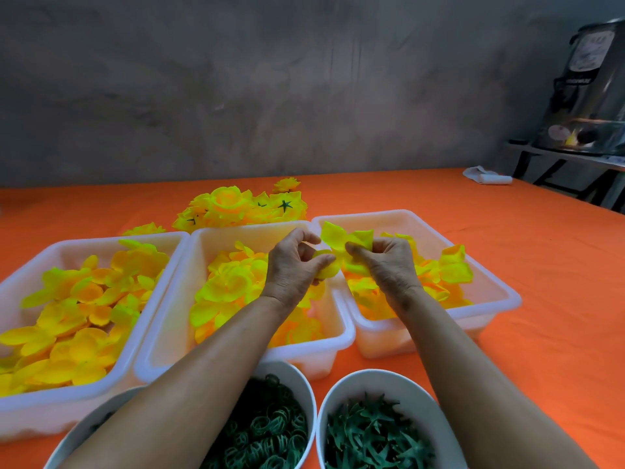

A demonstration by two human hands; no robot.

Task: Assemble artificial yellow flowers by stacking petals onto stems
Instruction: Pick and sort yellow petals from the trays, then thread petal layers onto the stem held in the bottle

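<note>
We hold a yellow petal layer (345, 240) in our right hand (385, 265) and a small yellow bud (326, 265) in our left hand (294, 265) — both hands raised over three white bins (500, 299) of yellow petals on an orange tablecloth (541, 333). Two white bowls (338, 390) of green parts sit nearest us — finished flowers (243, 206) lie piled behind the bins.

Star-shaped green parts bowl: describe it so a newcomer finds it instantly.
On the orange table, nearest the camera, stand white round bowls in front of three white rectangular bins of yellow petals. The star-parts bowl is the rightmost, under the right forearm. It holds spiky green stars; its neighbour holds green rings.
</note>
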